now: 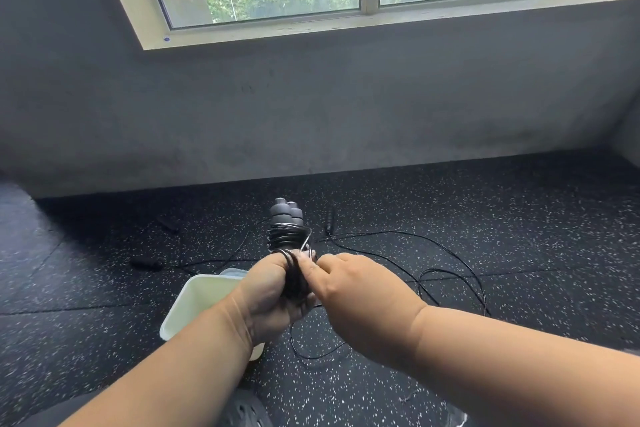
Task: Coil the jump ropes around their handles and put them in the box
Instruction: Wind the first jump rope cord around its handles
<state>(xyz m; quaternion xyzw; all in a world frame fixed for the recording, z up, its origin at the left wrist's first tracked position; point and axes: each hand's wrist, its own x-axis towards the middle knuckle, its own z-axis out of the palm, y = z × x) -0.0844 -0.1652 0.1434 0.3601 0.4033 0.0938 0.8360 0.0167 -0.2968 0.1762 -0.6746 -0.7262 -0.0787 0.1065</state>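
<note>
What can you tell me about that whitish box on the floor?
The pale cream plastic box sits on the black speckled rubber floor, below and just left of the hands. It is open-topped with smooth walls and rounded corners, and looks tilted in this view. The left hand and forearm cover its right part, so whether anything lies inside cannot be told. A thin black rope trails on the floor nearby.

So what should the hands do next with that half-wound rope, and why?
Probably another turn of cord around the handles. The left hand grips the paired grey handles, already wrapped in several loops, and the right hand pinches the cord beside them. A long slack rope trails across the floor, so the bundle looks unready for the box.
</note>
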